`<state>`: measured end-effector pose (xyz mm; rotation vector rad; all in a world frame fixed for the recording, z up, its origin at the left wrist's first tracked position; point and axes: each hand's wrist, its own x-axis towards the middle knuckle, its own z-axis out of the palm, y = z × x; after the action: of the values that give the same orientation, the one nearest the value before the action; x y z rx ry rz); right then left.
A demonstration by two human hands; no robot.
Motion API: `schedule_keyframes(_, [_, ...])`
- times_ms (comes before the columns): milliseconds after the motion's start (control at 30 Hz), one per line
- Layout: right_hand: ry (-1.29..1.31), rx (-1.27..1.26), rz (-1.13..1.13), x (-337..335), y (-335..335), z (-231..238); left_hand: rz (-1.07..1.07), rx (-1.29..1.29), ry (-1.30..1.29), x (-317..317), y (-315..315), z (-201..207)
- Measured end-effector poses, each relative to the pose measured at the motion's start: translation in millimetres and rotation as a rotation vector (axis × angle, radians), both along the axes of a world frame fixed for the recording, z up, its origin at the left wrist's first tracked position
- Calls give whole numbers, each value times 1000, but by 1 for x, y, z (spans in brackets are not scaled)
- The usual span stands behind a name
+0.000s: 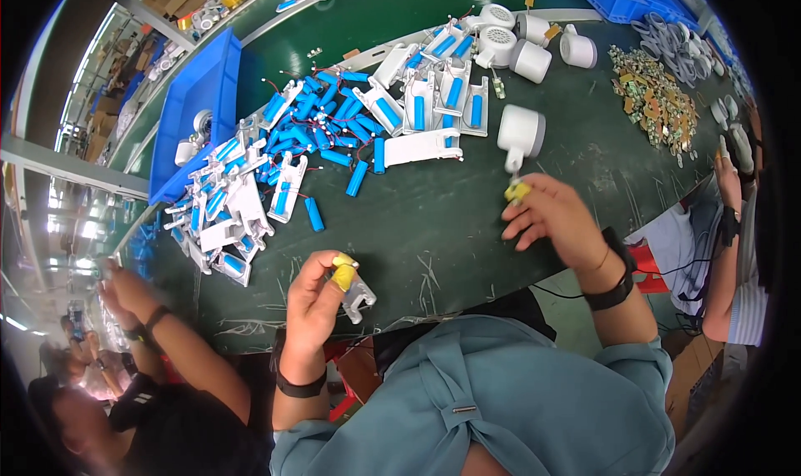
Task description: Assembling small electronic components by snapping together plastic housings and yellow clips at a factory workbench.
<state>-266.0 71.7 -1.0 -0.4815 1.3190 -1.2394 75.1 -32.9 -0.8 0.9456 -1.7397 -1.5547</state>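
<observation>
My left hand [315, 299] is closed, with thumb and forefinger pinching a white plastic handle shell [360, 299] near the table's front edge. Yellow covers wrap some fingertips on both hands. My right hand [551, 213] is right of centre, its thumb and forefinger pinched and the other fingers loosely curled. Its fingertips meet the thin lead below a white cylindrical housing [519, 130] with a grey end and short neck. The lead's end is hidden by the fingers. Ahead of my hands lie many blue battery cells [357, 178] and white shells [421, 146], several with cells inside.
More white housings [530, 61] stand at the back. Small circuit boards [655, 100] are heaped at the right, beside grey rings [676, 49]. Blue bins stand at left [196, 100] and back right [622, 0]. Co-workers' arms reach in at left [192, 355] and right [727, 226].
</observation>
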Motion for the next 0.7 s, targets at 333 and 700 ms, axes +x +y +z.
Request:
schedule_keyframes(333, [-113,-86,326,85,1,-16,-68,-255,-273,-53,30,-1])
schedule_keyframes(700, [-110,-154,369,88,3,-21,-71,-324,-273,-68,31,-4])
